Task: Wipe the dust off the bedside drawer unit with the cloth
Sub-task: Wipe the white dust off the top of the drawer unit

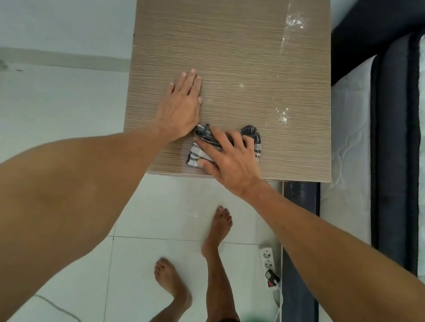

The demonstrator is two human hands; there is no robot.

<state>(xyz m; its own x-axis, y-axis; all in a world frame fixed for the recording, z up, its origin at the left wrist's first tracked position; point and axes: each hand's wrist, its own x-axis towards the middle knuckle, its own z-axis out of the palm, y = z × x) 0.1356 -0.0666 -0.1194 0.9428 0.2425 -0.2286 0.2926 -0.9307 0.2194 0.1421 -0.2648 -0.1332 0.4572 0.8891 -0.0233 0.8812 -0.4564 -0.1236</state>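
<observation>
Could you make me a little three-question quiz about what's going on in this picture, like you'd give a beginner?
1. True or false: the left hand holds the cloth.
2. Where is the white dust thickest on the drawer unit top? A) far right corner B) near left edge C) under the left hand
3. What lies on the floor beside the bed?

Key: 1 false, the right hand presses it; 2 A; 3 a power strip.

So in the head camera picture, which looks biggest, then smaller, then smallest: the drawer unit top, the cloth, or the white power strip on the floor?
1. Drawer unit top, biggest by far.
2. Cloth, though the right hand hides part of it.
3. Power strip, looks slightly smaller than the cloth, but that is too close to be sure.
</observation>
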